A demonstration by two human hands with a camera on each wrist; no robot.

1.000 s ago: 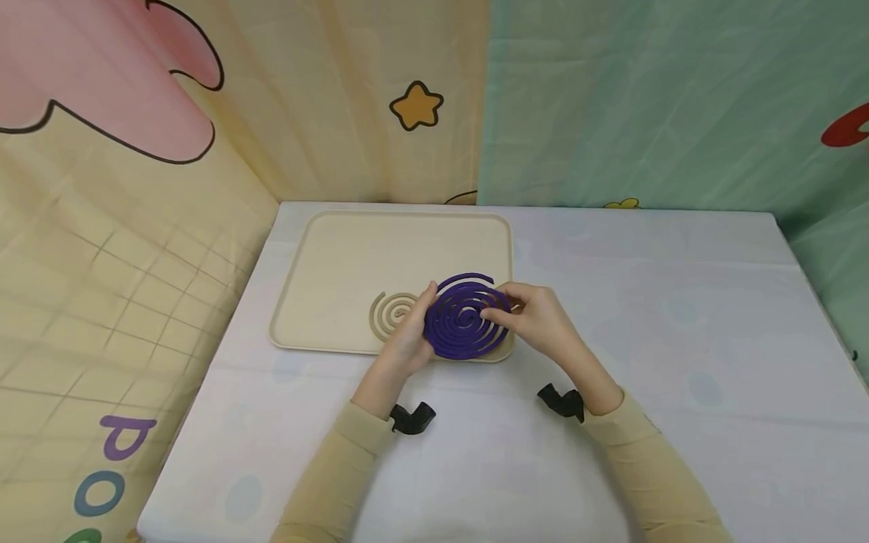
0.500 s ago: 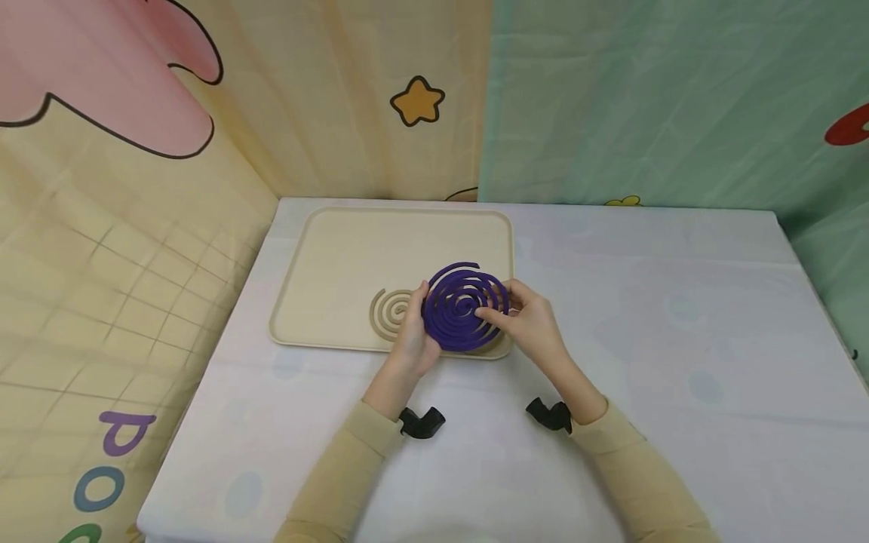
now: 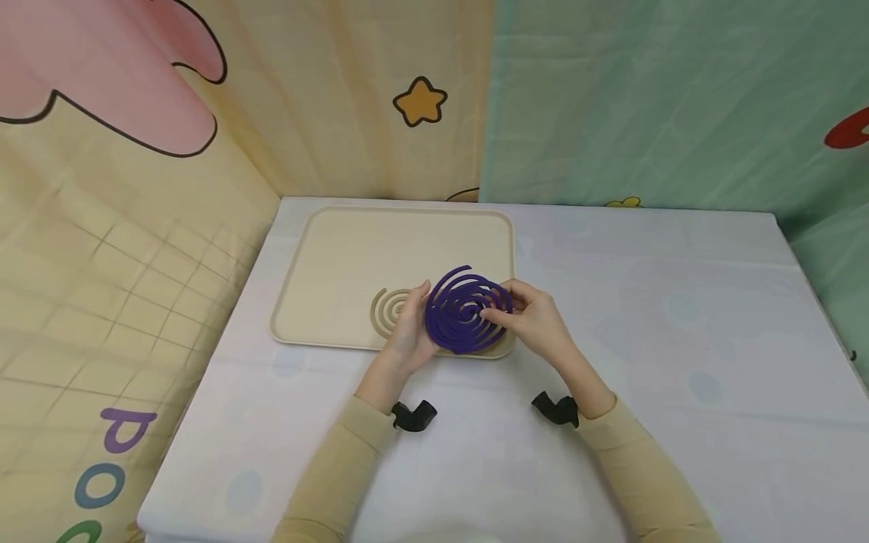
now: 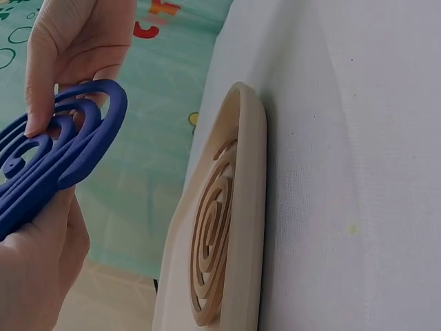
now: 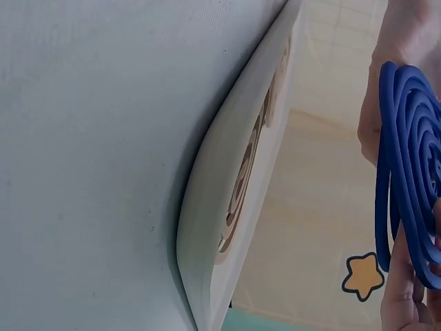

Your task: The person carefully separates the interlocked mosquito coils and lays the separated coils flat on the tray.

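A: Both hands hold the purple spiral coil [image 3: 467,309], raised and tilted above the tray's [image 3: 339,249] 5 o'clock corner. The left hand [image 3: 407,332] grips its 9 o'clock edge; the right hand [image 3: 532,320] pinches rings near the centre.

B: Step?

A: Looks like prising interlocked spirals apart. A beige spiral coil [image 3: 392,309] lies flat on the tray, at 9 o'clock from the purple one.

B: Next?

A: Probably gentle, even pulling, since thin rings could snap.
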